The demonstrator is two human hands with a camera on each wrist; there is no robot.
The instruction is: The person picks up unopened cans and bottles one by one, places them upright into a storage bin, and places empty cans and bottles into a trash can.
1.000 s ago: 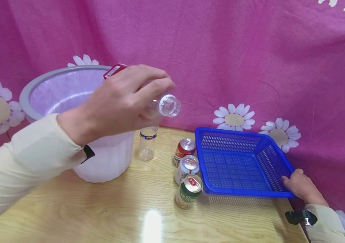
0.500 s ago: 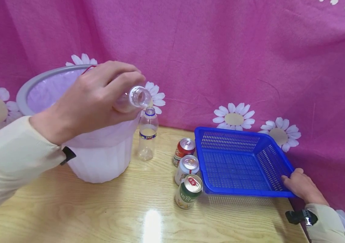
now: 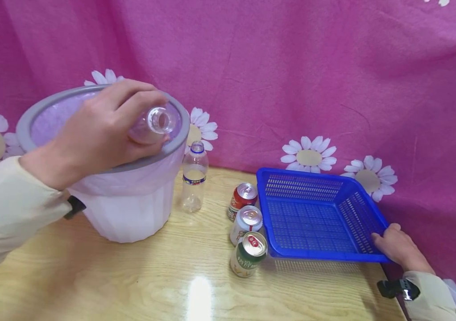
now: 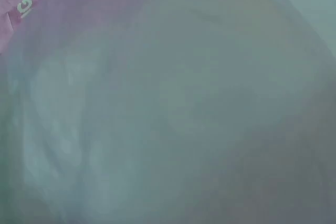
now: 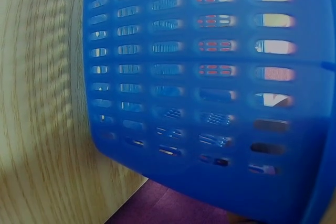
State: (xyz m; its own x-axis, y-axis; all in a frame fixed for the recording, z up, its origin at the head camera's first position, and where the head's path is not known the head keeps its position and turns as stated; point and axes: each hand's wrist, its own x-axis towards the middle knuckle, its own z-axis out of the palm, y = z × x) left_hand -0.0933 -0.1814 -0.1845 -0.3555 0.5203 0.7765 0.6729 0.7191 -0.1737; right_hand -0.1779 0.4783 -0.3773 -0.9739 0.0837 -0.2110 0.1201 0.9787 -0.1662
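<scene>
My left hand (image 3: 103,127) grips a clear plastic bottle (image 3: 147,127) around its body, the uncapped mouth pointing right. Hand and bottle are over the mouth of a white bin (image 3: 131,209) with a grey rim and a pale purple liner. In the left wrist view a blurred pale surface fills most of the picture. At the far right my right hand (image 3: 400,245) holds the rim of a blue plastic basket (image 3: 312,254), thumb on the inner side. The basket's slotted wall (image 5: 189,85) fills the right wrist view.
An upright clear bottle (image 3: 193,178) with a blue neck ring stands right of the bin. A red can (image 3: 242,200), a white can (image 3: 246,225) and a green can (image 3: 248,255) line the basket's left side. A pink curtain (image 3: 232,80) hangs behind the wooden table (image 3: 163,285).
My left hand has moved left with the bottle, from beyond the bin's right side to over its opening, uncovering the standing bottle. The right hand and basket stay put.
</scene>
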